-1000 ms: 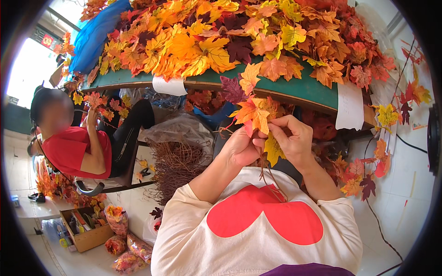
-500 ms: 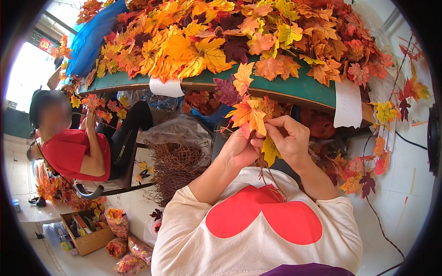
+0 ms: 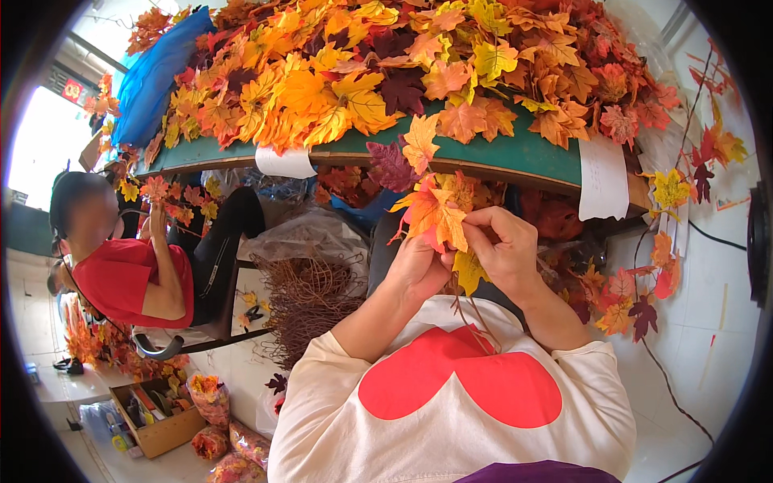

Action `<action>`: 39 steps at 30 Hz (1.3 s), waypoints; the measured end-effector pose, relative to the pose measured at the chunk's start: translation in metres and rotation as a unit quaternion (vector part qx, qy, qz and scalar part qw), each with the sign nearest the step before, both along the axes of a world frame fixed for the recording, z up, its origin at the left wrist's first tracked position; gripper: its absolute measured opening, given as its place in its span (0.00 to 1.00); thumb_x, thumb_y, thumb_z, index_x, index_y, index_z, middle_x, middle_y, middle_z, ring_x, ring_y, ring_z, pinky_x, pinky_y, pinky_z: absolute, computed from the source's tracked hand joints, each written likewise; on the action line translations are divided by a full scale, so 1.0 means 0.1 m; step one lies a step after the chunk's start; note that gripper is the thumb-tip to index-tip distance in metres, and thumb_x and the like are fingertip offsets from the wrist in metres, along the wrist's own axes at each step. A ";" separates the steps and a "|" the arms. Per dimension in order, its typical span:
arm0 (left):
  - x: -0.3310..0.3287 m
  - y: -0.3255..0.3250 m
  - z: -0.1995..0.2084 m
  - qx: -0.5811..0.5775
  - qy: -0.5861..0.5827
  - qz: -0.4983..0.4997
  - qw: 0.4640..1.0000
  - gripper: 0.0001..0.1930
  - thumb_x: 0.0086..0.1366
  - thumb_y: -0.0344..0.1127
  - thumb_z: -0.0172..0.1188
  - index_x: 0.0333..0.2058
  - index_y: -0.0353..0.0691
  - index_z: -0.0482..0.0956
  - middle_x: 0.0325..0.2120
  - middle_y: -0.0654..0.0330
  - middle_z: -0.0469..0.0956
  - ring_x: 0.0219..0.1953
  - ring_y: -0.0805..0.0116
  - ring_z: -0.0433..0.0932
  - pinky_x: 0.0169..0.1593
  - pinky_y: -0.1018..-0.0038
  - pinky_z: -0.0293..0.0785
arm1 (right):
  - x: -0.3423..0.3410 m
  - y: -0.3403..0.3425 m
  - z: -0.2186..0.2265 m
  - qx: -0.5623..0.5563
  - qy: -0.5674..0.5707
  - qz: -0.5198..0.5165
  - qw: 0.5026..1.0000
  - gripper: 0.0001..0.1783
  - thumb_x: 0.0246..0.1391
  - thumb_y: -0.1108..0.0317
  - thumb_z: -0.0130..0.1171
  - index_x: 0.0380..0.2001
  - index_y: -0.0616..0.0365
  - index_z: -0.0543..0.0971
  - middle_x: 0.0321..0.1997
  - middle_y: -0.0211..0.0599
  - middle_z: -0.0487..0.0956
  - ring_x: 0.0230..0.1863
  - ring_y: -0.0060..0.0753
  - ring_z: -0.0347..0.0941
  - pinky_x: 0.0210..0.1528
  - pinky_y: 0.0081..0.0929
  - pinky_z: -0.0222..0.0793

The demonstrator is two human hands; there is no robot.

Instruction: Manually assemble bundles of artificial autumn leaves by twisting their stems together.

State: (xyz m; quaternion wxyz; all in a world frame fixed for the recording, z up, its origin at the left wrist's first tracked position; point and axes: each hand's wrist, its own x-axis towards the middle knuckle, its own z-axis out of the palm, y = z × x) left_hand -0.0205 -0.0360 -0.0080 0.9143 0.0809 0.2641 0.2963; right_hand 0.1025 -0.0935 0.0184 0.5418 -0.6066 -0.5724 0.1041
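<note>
Between my hands is a garland of artificial maple leaves (image 3: 435, 211) in orange, yellow and dark red. My left hand (image 3: 420, 267) is closed round its lower part, the fingertips partly hidden behind the leaves. My right hand (image 3: 507, 245) pinches close beside it with thumb and forefinger; what lies right between the tips is too small to make out. A yellow leaf (image 3: 469, 272) hangs just below the fingers. From there thin brown stems (image 3: 481, 318) dangle against my shirt.
A green-topped table (image 3: 531, 145) bears a large heap of artificial leaves (image 3: 322, 88). Brown wire-like coils (image 3: 306, 298) lie to my left. Beyond them sits a person in a red shirt (image 3: 129, 278) handling leaves. A cardboard box (image 3: 165, 427) and bagged leaves (image 3: 211, 398) stand on the floor.
My hands stay together at the garland with only slight finger movement. The whole view has shifted a little. The seated person's hands have moved slightly.
</note>
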 end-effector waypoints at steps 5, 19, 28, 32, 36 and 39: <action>0.04 -0.01 -0.04 -0.005 -0.067 -0.004 0.998 0.08 0.59 0.31 0.52 0.39 0.46 0.71 0.30 0.69 0.72 0.24 0.83 0.69 0.22 0.90 0.65 | -0.01 -0.03 -0.01 -0.019 0.042 -0.005 0.999 0.06 0.39 0.75 0.62 0.24 0.60 0.75 0.21 0.37 0.75 0.22 0.32 0.73 0.24 0.22 0.67; 0.07 -0.10 -0.18 0.065 -0.165 -0.017 0.984 0.07 0.60 0.40 0.52 0.35 0.49 0.69 0.31 0.72 0.66 0.26 0.81 0.69 0.22 0.87 0.66 | 0.00 -0.07 -0.02 0.093 -0.053 -0.003 0.994 0.11 0.32 0.80 0.64 0.23 0.60 0.74 0.23 0.37 0.75 0.26 0.36 0.72 0.27 0.25 0.68; 0.06 -0.08 -0.20 0.053 -0.176 -0.019 0.983 0.08 0.59 0.40 0.54 0.36 0.49 0.69 0.30 0.72 0.65 0.26 0.82 0.68 0.25 0.87 0.66 | 0.00 -0.08 -0.02 0.102 -0.055 -0.007 0.993 0.11 0.32 0.80 0.64 0.23 0.60 0.73 0.22 0.37 0.74 0.25 0.36 0.72 0.27 0.25 0.67; 0.07 -0.09 -0.19 0.066 -0.170 -0.017 0.983 0.08 0.58 0.40 0.54 0.36 0.49 0.68 0.30 0.73 0.65 0.27 0.82 0.68 0.25 0.86 0.66 | -0.01 -0.08 -0.01 0.102 -0.052 -0.009 0.993 0.11 0.32 0.80 0.64 0.23 0.60 0.74 0.22 0.36 0.74 0.25 0.36 0.72 0.27 0.26 0.67; 0.06 -0.09 -0.19 0.077 -0.195 -0.023 0.978 0.09 0.57 0.39 0.56 0.35 0.49 0.68 0.30 0.72 0.65 0.30 0.81 0.68 0.29 0.86 0.68 | -0.01 -0.08 -0.01 0.103 -0.062 -0.010 0.993 0.11 0.32 0.80 0.64 0.23 0.59 0.74 0.22 0.36 0.74 0.25 0.36 0.72 0.28 0.27 0.68; 0.06 -0.08 -0.22 0.081 -0.195 -0.021 0.977 0.09 0.56 0.38 0.57 0.35 0.49 0.68 0.31 0.72 0.65 0.33 0.81 0.68 0.32 0.85 0.68 | -0.01 -0.08 -0.02 0.100 -0.065 -0.010 0.993 0.11 0.32 0.79 0.64 0.23 0.59 0.74 0.22 0.36 0.74 0.25 0.36 0.72 0.28 0.27 0.68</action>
